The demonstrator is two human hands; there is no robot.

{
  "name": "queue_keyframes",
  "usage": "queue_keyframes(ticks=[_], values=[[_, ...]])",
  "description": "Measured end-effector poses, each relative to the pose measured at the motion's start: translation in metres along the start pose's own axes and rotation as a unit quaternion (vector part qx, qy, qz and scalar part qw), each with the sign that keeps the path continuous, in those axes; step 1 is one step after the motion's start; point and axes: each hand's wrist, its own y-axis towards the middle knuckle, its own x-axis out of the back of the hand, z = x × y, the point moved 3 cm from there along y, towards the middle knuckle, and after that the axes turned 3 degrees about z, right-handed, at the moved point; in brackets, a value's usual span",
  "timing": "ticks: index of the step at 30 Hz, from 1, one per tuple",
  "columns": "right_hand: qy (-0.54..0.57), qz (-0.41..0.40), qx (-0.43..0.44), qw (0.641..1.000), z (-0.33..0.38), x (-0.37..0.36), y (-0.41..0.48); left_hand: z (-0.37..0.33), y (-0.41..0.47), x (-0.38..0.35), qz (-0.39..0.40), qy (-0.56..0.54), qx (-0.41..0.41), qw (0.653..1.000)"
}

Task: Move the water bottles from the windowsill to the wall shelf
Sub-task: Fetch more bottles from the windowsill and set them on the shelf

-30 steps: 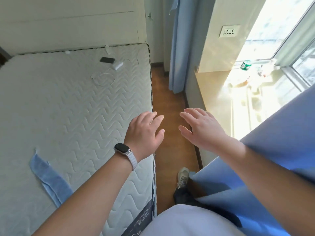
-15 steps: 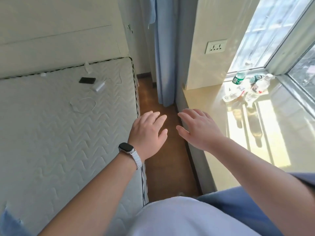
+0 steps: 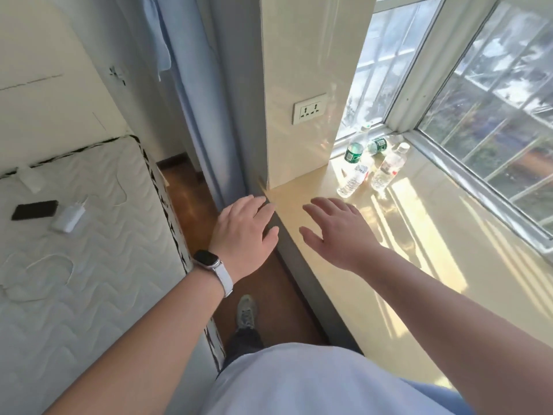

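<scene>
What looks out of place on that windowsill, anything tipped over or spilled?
The far green-labelled bottle lies on its side at the back of the windowsill, right of the upright green-labelled bottle. No spill shows.

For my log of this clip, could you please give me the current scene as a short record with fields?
Windowsill: sunlit
Water bottles: four, clustered at its far end
Left grip: fingers straight, empty, at the sill's front edge
Right grip: fingers spread, empty, above the sill, short of the bottles
Wall shelf: not in view
Mattress: phone and charger lying on it
</scene>
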Motion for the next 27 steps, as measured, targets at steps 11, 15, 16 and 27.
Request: queue_keyframes(ticks=[11, 15, 16, 27], values=[[-0.020, -0.008, -0.155, 0.988, 0.002, 0.021, 0.101, 0.081, 0.146, -0.011, 0.063, -0.034, -0.174, 0.982], [-0.016, 0.003, -0.218, 0.976, -0.007, 0.018, 0.097, 0.083, 0.178, -0.021, 0.081, -0.063, -0.195, 0.975], [-0.017, 0.003, -0.230, 0.973, -0.010, 0.019, 0.095, 0.081, 0.184, -0.023, 0.082, -0.069, -0.202, 0.974], [0.019, -0.029, -0.314, 0.949, -0.078, 0.012, 0.085, 0.023, 0.251, -0.049, 0.095, -0.044, -0.300, 0.948]])
